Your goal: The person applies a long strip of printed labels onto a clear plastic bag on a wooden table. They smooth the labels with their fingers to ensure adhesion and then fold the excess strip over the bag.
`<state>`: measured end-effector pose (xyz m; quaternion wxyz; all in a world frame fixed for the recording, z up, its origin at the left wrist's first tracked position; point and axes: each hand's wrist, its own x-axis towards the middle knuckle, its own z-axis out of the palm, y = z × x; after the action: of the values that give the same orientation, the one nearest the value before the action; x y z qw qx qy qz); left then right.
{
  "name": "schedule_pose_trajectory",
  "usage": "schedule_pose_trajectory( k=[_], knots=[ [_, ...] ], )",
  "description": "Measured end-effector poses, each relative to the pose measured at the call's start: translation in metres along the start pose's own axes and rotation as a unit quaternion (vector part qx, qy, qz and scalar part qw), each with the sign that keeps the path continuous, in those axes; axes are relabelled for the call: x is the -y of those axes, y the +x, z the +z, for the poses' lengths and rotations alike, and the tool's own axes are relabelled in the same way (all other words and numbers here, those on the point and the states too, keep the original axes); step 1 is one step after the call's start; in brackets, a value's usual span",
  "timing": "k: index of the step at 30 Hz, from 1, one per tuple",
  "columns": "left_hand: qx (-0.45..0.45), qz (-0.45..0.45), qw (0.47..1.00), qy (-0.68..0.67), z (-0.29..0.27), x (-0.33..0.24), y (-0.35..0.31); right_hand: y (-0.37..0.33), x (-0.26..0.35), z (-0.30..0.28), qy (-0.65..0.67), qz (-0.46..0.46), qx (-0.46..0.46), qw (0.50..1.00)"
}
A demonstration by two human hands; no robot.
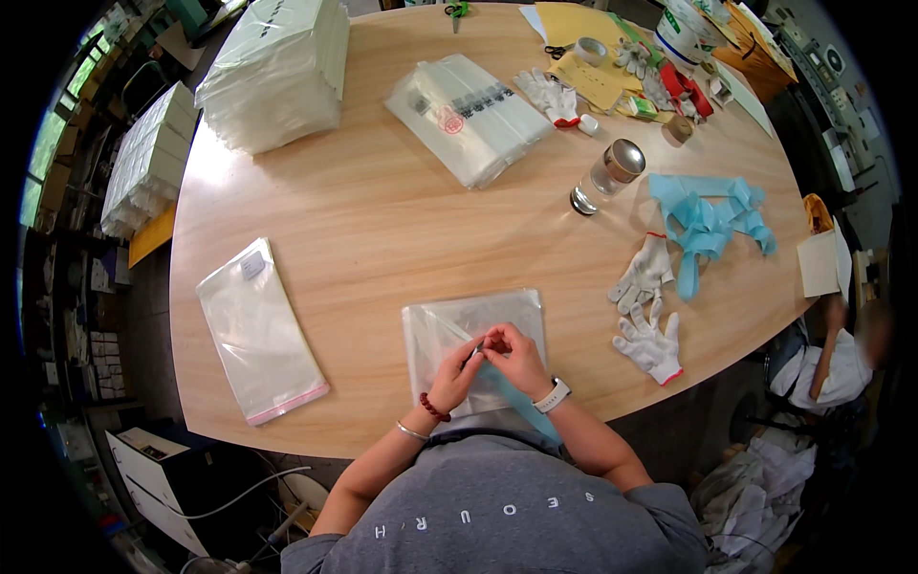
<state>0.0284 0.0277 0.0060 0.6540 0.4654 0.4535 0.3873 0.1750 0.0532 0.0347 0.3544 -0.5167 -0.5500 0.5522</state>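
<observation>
My left hand (459,372) and my right hand (516,358) meet over a stack of clear plastic bags (435,322) at the table's near edge. Both have their fingers pinched together around something small and greyish, too small to name. A light blue strip (524,406) runs from beneath my right hand down toward my lap; whether the fingers grip it is hidden. Farther left lies another flat pack of clear bags (260,330) with a pink lower edge. To the right rest two white knit gloves (650,344), one partly over the other.
A glass bottle (608,176) stands right of centre, beside a heap of blue strip (703,220). Printed plastic bags (469,115) lie at the back, with a tall bag stack (277,77) to their left. Green scissors (456,13) sit at the far edge. A seated person (837,359) is at right.
</observation>
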Motion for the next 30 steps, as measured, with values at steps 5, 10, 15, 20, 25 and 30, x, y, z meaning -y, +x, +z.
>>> schedule_pose_trajectory(
  k=[5, 10, 15, 20, 25, 30],
  knots=[
    [-0.018, -0.004, 0.998, -0.063, -0.001, 0.005, -0.001, 0.0, -0.003, 0.006, -0.011, -0.052, -0.01, 0.999],
    [-0.024, -0.049, 0.986, -0.16, -0.005, 0.011, 0.0, -0.005, 0.0, 0.008, -0.041, -0.058, -0.011, 0.997],
    [-0.044, -0.061, 0.947, -0.311, -0.006, 0.008, 0.004, -0.017, 0.001, 0.002, -0.038, -0.043, -0.004, 0.998],
    [-0.049, -0.047, 0.947, -0.314, -0.005, 0.01, 0.004, -0.03, -0.013, 0.003, 0.012, 0.019, -0.009, 1.0],
    [-0.051, -0.031, 0.933, -0.355, -0.006, 0.015, 0.006, -0.04, -0.019, -0.003, 0.052, 0.061, -0.004, 0.997],
    [-0.05, -0.024, 0.937, -0.346, -0.005, 0.008, 0.006, -0.046, -0.03, 0.001, 0.116, 0.083, 0.002, 0.99]
  ],
)
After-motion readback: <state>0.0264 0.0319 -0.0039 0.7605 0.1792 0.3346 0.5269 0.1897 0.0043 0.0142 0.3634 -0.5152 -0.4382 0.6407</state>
